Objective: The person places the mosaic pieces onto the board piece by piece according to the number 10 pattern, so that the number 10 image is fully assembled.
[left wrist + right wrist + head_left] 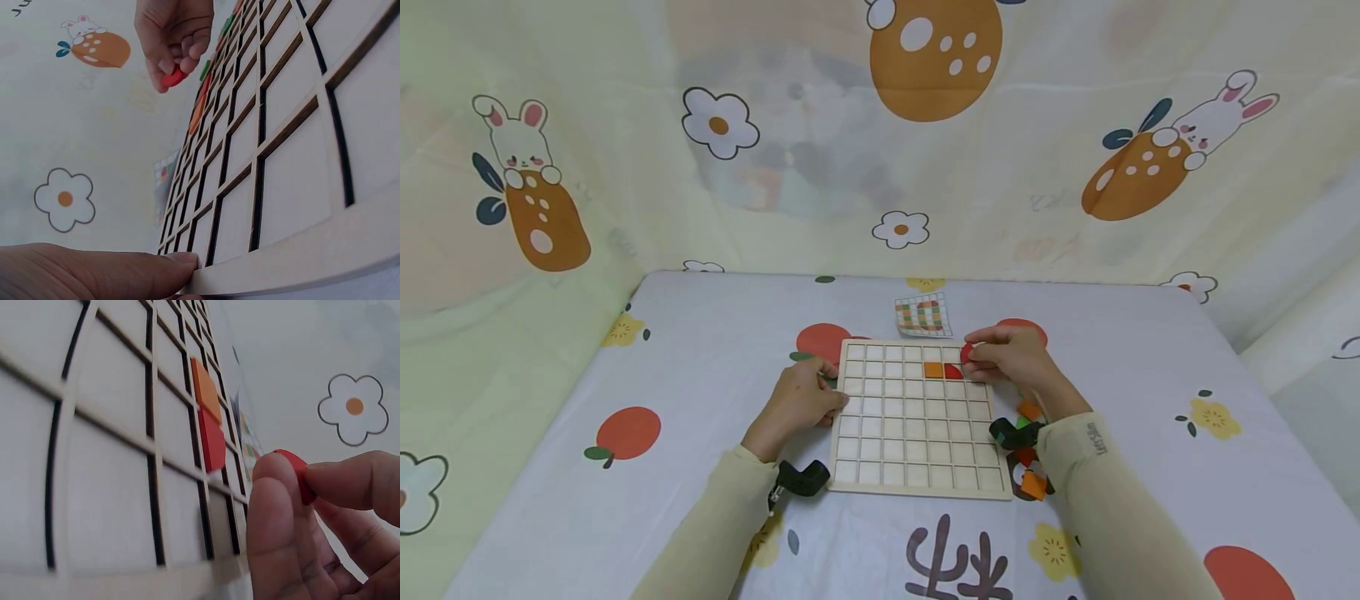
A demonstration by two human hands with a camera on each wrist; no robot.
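A wooden grid board (917, 493) lies on the table with many square cells. My left hand (797, 402) grips its left edge, and in the left wrist view the thumb (144, 272) lies along the rim. Between thumb and fingers, my right hand (1013, 360) pinches a red piece (299, 472) with a curved edge, held over the board's far right corner. An orange square tile (933, 370) sits in a cell of the second row from the back. Right beside it, a red tile with a rounded side (212, 442) fills the neighbouring cell.
Behind the board lies a small pattern card (922, 316) with a coloured grid. Loose orange (1033, 485), green and red tiles lie along the board's right side, partly hidden by the right wrist. A printed cloth curtain (820, 167) hangs behind the table.
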